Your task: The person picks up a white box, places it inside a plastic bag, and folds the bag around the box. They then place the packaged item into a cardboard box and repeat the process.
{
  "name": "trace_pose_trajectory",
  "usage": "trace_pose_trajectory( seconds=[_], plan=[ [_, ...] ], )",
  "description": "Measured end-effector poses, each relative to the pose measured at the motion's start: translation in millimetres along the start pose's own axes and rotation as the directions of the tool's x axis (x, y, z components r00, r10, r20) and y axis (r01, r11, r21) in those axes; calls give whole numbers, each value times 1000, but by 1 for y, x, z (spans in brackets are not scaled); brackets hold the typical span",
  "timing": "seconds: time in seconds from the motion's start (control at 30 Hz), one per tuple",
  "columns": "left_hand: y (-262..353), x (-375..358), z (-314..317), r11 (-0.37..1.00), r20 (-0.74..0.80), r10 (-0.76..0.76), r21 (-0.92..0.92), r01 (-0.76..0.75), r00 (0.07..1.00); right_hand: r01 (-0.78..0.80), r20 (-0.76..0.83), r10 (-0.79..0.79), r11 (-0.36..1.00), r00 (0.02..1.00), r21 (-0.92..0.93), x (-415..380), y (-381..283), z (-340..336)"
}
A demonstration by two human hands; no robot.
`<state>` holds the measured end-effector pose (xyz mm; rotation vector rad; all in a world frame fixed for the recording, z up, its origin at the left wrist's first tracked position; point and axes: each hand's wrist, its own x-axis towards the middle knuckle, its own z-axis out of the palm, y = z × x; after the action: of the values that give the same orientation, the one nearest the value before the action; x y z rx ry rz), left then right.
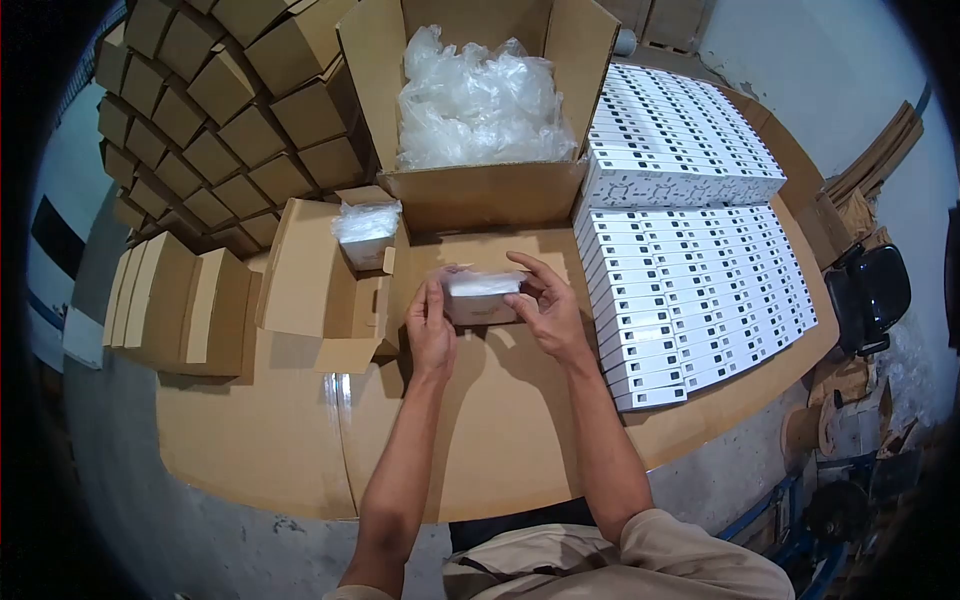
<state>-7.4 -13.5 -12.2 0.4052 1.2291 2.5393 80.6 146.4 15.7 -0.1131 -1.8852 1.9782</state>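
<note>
Between my two hands, over the cardboard-covered table, is a small white box in a clear plastic bag (482, 303). My left hand (433, 328) grips its left end, thumb upright along the near side. At the right end, my right hand (549, 312) pinches the box near its top corner, with the index finger lifted and curved above it. To the left stands an opened brown carton (310, 275), flaps spread. Inside its far end sits a similar plastic-wrapped white box (368, 235).
A large carton (480, 195) of clear plastic bags (485, 105) stands behind my hands. Tightly packed rows of white boxes (700, 290) fill the right side. Brown cartons (225, 110) are stacked at back left, with several more (165, 300) at far left. A black chair (875, 295) stands off the right edge.
</note>
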Motion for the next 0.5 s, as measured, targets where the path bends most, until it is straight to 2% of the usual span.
trace_pose_trajectory(
  seconds=[0.07, 0.17, 0.27, 0.37, 0.47, 0.5],
  plan=[
    [3, 0, 3, 999, -4, -10, 40, 10, 1000, 36, -18, -36, 999, 999, 6, 2, 6, -1],
    [10, -4, 10, 959, 52, 44, 278, -56, 998, 15, -6, -15, 1000, 1000, 0, 1, 8, -6],
    [3, -1, -8, 903, 60, -105, 425, 69, 993, -8, 0, 8, 999, 1000, -43, -1, 9, -7],
    [3, -1, -9, 901, 81, -35, 435, -4, 996, -8, -10, 8, 997, 1000, -71, -1, 1, -7],
    [15, -2, -1, 905, 20, -77, 422, 61, 997, 37, -29, -40, 994, 999, -104, 0, 6, -8],
    [14, -2, -2, 907, 44, -28, 422, 7, 999, 58, -36, -63, 991, 997, -119, 1, 7, -8]
  ],
)
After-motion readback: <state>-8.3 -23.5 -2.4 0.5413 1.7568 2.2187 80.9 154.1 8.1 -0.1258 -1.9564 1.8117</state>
